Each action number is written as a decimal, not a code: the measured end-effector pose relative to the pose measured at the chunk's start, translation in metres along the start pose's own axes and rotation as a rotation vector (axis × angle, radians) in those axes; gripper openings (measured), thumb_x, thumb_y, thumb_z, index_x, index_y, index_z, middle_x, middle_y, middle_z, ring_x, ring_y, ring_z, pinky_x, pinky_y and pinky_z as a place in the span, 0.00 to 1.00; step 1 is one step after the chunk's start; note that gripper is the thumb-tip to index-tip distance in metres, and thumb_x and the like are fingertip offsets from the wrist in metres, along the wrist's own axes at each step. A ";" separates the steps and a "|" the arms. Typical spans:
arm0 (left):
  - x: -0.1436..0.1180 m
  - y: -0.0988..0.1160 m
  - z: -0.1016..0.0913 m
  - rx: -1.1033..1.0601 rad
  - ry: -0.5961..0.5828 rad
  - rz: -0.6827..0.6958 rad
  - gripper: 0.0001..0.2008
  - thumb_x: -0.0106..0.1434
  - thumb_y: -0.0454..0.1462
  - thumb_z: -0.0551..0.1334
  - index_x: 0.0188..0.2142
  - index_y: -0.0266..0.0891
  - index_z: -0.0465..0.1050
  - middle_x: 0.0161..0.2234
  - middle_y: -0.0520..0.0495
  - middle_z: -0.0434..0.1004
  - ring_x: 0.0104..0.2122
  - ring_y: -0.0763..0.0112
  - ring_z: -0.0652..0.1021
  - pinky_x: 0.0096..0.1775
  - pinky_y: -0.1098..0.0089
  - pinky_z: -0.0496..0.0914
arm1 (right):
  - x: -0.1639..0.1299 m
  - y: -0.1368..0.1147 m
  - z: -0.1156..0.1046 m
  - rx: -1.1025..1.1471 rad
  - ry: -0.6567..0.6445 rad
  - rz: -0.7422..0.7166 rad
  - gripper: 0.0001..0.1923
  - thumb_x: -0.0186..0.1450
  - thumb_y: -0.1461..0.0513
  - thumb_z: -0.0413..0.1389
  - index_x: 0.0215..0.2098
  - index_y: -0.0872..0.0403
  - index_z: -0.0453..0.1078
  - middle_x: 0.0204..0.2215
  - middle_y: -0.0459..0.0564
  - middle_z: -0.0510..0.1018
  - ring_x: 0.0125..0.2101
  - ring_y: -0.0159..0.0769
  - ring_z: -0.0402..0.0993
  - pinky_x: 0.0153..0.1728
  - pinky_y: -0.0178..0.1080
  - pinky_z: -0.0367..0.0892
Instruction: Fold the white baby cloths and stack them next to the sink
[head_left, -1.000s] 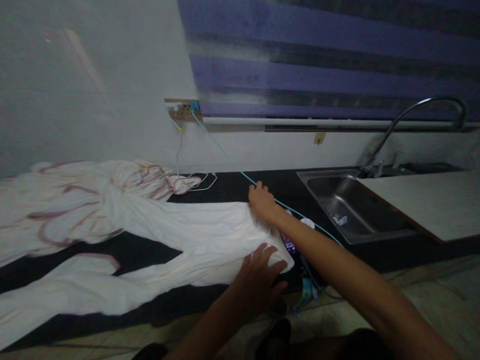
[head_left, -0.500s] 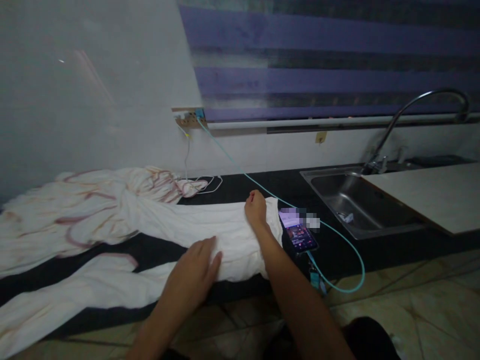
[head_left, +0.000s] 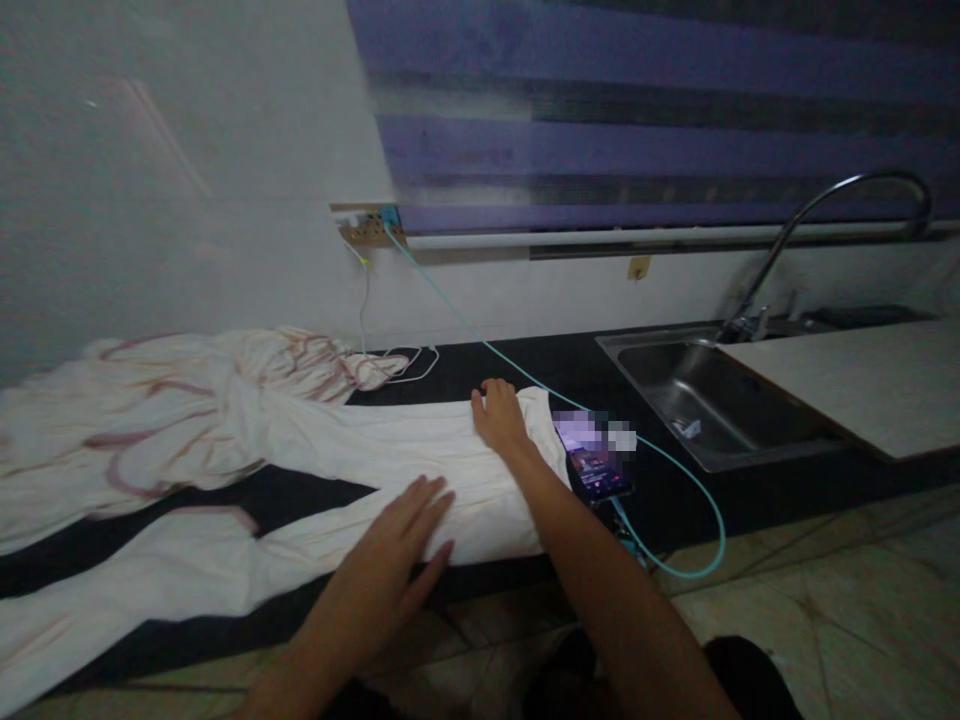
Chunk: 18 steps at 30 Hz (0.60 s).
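White trousers (head_left: 450, 440) lie spread on the black countertop, their waist end to the right and the legs running left. My left hand (head_left: 405, 530) rests on the near side of the cloth, fingers stretched out and thumb apart. Near the waistband, my right hand (head_left: 499, 415) lies on the far side of the trousers with its fingers extended. Neither hand grips anything. Just right of the waistband is a lit phone (head_left: 596, 465), part of its screen blurred out.
Bunched white fabric with reddish-brown lines (head_left: 180, 400) covers the counter's left part. A teal cable (head_left: 712, 500) loops from the phone to a wall socket strip (head_left: 367, 225). To the right are a steel sink (head_left: 675, 380), a tap (head_left: 780, 240) and a pale board (head_left: 840, 380).
My right hand has gone from curled to fingers laid out on the cloth. My left hand's fingers have spread and moved slightly right. The trousers look smoother near the waist.
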<state>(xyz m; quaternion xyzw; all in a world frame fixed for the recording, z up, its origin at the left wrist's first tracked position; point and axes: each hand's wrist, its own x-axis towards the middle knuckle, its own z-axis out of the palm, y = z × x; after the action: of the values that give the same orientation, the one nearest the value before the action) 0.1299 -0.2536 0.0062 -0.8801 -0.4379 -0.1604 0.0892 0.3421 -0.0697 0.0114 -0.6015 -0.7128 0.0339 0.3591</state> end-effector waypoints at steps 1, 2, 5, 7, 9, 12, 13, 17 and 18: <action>-0.001 0.017 0.006 0.026 -0.026 0.047 0.28 0.74 0.42 0.55 0.71 0.50 0.58 0.72 0.45 0.60 0.70 0.56 0.65 0.64 0.52 0.69 | 0.000 -0.001 -0.001 -0.037 0.044 0.029 0.15 0.78 0.58 0.47 0.52 0.58 0.71 0.50 0.61 0.77 0.54 0.48 0.69 0.57 0.47 0.64; -0.003 0.032 0.013 0.063 -0.024 0.063 0.28 0.74 0.40 0.55 0.72 0.54 0.58 0.72 0.46 0.59 0.69 0.54 0.65 0.64 0.50 0.69 | 0.000 -0.002 -0.002 -0.079 0.095 0.081 0.15 0.77 0.58 0.47 0.51 0.58 0.72 0.50 0.62 0.77 0.54 0.49 0.70 0.55 0.48 0.65; -0.009 0.064 0.029 0.139 -0.005 0.038 0.31 0.70 0.41 0.61 0.71 0.60 0.59 0.73 0.42 0.57 0.69 0.40 0.63 0.61 0.39 0.69 | 0.001 -0.003 -0.003 -0.170 0.197 0.340 0.13 0.74 0.60 0.49 0.49 0.58 0.73 0.49 0.64 0.78 0.52 0.54 0.72 0.51 0.51 0.66; -0.012 0.077 0.034 0.129 -0.018 0.015 0.35 0.65 0.47 0.67 0.70 0.61 0.62 0.73 0.38 0.54 0.69 0.31 0.61 0.59 0.33 0.67 | 0.002 -0.002 -0.003 -0.184 0.182 0.474 0.13 0.72 0.61 0.51 0.48 0.59 0.75 0.46 0.66 0.80 0.51 0.56 0.74 0.51 0.52 0.65; -0.013 0.086 0.035 0.092 -0.032 -0.006 0.36 0.63 0.50 0.69 0.68 0.62 0.64 0.73 0.39 0.54 0.69 0.29 0.60 0.59 0.31 0.66 | 0.003 -0.001 -0.003 -0.177 0.139 0.519 0.14 0.72 0.61 0.52 0.47 0.60 0.76 0.45 0.66 0.81 0.51 0.57 0.75 0.52 0.52 0.65; -0.009 0.085 0.031 0.016 -0.018 -0.064 0.28 0.69 0.47 0.63 0.67 0.56 0.66 0.71 0.42 0.61 0.70 0.38 0.61 0.62 0.40 0.68 | 0.000 -0.001 -0.004 -0.169 0.095 0.508 0.15 0.72 0.62 0.51 0.48 0.60 0.77 0.47 0.66 0.81 0.51 0.55 0.75 0.52 0.50 0.65; -0.008 0.078 0.028 -0.003 -0.010 -0.104 0.26 0.71 0.46 0.59 0.67 0.51 0.67 0.69 0.41 0.64 0.69 0.41 0.63 0.62 0.43 0.69 | -0.002 -0.001 -0.005 -0.174 0.076 0.476 0.15 0.72 0.62 0.51 0.49 0.60 0.76 0.49 0.66 0.81 0.52 0.54 0.74 0.52 0.49 0.65; -0.016 0.020 0.011 -0.003 -0.061 -0.355 0.25 0.74 0.43 0.49 0.64 0.39 0.70 0.63 0.35 0.73 0.63 0.45 0.71 0.63 0.39 0.66 | -0.014 -0.002 -0.007 -0.224 -0.042 0.290 0.17 0.71 0.62 0.51 0.53 0.62 0.75 0.54 0.66 0.78 0.57 0.53 0.71 0.57 0.48 0.63; -0.021 0.000 0.006 0.032 -0.078 -0.438 0.25 0.74 0.44 0.49 0.64 0.41 0.70 0.63 0.36 0.72 0.62 0.43 0.72 0.61 0.35 0.66 | -0.016 -0.002 -0.007 -0.238 -0.065 0.266 0.19 0.72 0.62 0.50 0.54 0.63 0.75 0.55 0.66 0.77 0.58 0.54 0.70 0.59 0.48 0.61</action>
<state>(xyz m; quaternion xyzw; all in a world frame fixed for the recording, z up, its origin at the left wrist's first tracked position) 0.1193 -0.2673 -0.0071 -0.7680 -0.6242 -0.1345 0.0493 0.3448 -0.0868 0.0099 -0.7274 -0.6371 0.0160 0.2546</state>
